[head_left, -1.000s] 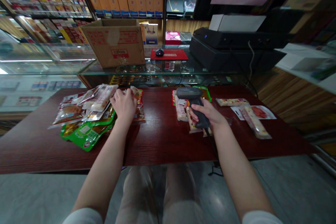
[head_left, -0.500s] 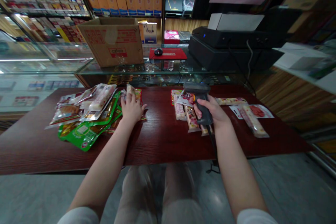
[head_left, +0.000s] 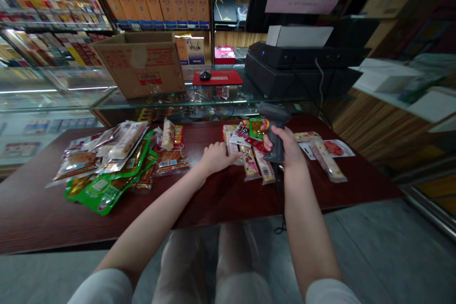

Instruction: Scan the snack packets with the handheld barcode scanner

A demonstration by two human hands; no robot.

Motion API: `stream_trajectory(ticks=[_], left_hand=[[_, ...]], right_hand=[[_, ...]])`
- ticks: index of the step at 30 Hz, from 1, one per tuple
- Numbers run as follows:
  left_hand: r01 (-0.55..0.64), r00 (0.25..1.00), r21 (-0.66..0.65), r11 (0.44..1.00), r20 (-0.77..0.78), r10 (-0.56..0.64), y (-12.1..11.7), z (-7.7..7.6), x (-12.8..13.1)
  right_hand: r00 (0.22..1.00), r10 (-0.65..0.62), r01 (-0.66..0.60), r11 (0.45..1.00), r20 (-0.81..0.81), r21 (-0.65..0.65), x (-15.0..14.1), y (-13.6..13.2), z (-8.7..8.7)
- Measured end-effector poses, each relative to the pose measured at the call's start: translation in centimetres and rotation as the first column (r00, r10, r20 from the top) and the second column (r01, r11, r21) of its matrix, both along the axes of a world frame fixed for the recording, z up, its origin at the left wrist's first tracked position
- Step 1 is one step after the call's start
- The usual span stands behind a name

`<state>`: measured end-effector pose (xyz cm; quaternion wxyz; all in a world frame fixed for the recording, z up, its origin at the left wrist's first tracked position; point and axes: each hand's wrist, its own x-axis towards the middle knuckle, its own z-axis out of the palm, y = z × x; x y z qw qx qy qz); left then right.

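My right hand (head_left: 289, 146) grips the handle of a dark grey barcode scanner (head_left: 275, 113), raised over the right-centre of the table. Beneath and beside it lies a cluster of packaged snacks: wrapped bars (head_left: 250, 164), a red-and-white packet (head_left: 240, 134) and a green packet (head_left: 256, 127). At the left edge of this cluster is my left hand (head_left: 216, 157), fingers apart, thumb reaching toward a pale wrapped bar (head_left: 231, 142); contact is hard to tell. Further left, a wrapped bar (head_left: 168, 135) rests on a red-edged snack bag (head_left: 173, 157).
A heap of snack packets (head_left: 117, 152) covers the table's left side, with a green packet (head_left: 101, 194) in front. More wrapped bars (head_left: 327, 161) lie at the right. Behind are a glass counter, a cardboard box (head_left: 142, 66), a mouse (head_left: 205, 75) and a black machine (head_left: 302, 71).
My left hand has left the bar and bag beside the left heap and moved right to the middle cluster. My right hand still holds the scanner, its head now tilted away. The view has shifted slightly.
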<state>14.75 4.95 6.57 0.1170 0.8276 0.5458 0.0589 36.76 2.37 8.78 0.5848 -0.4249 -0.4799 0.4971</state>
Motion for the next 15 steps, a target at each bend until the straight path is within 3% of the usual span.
stream_trajectory(ticks=[3, 6, 11, 15], left_hand=[[-0.055, 0.998, -0.042, 0.998, -0.031, 0.053, 0.4, -0.1, 1.3], [-0.12, 0.993, -0.062, 0.991, -0.016, 0.12, 1.2, 0.0, 0.4], [-0.194, 0.97, 0.022, 0.981, 0.152, 0.189, 2.6, 0.3, -4.3], [-0.119, 0.891, 0.11, 0.987, 0.45, 0.057, 3.6, 0.1, -8.6]], right_hand=[[0.999, 0.025, -0.025, 1.0, -0.035, 0.005, 0.0, 0.1, -0.3], [0.997, 0.04, -0.04, 0.999, -0.06, 0.005, 0.0, 0.2, -0.5], [0.994, 0.074, -0.075, 0.997, -0.08, -0.015, -0.2, 0.1, -0.4], [0.985, 0.165, -0.168, 0.982, -0.043, -0.085, -0.9, -0.2, -0.3]])
